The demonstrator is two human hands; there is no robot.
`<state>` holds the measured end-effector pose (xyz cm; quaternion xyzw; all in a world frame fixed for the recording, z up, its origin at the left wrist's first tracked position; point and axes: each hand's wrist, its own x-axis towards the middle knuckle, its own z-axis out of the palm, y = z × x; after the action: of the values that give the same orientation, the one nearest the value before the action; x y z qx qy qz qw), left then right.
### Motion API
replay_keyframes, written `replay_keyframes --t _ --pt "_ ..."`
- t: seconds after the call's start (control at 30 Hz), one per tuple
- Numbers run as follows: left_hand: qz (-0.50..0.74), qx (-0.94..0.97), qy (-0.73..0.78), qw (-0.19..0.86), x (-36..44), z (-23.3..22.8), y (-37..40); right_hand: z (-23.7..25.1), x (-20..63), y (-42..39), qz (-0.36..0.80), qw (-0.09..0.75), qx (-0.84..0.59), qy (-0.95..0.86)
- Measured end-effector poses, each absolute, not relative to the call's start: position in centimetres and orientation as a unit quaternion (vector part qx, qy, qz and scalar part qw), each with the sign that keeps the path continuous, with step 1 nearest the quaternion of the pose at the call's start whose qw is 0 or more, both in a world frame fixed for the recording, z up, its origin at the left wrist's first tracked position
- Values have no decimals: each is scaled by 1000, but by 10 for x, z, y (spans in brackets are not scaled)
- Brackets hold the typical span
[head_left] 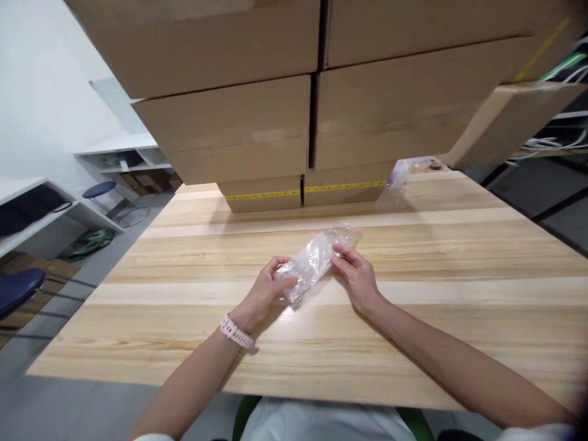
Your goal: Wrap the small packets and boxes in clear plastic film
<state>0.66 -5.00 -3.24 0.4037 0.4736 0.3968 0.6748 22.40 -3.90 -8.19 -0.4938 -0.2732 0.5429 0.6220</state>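
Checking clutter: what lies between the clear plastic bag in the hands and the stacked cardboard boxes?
Only bare wooden table separates the clear plastic bag from the cardboard boxes, in the head view.

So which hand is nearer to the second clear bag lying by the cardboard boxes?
Right. The right hand sits closer below the far clear bag; the left hand is farther to the left. Both hold the plastic packet.

Storeroom or packing room: stacked cardboard boxes [275, 122], worktable [413, 343], shelving [124, 153]

Cardboard boxes [239, 131] stacked on wooden table [413, 343], white shelves [122, 153] beyond.
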Motion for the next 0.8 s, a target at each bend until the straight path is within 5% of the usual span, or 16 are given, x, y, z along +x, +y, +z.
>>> replay_keyframes --t 0.17,0.3,0.4,0.53,0.8 --pt "326 504 516 611 1 -32 -48 -70 235 -26 585 629 -462 -223" --pt "365 705 521 314 -1 -37 -45 -68 232 -27 583 610 -492 -216" --pt "343 788 467 209 6 -45 -45 -68 228 -30 583 605 -489 -232" --pt "335 790 462 223 16 -56 -44 -67 225 -34 590 599 -486 -239" --pt "568 449 535 435 -3 -50 -30 -71 245 -34 465 617 -559 -302"
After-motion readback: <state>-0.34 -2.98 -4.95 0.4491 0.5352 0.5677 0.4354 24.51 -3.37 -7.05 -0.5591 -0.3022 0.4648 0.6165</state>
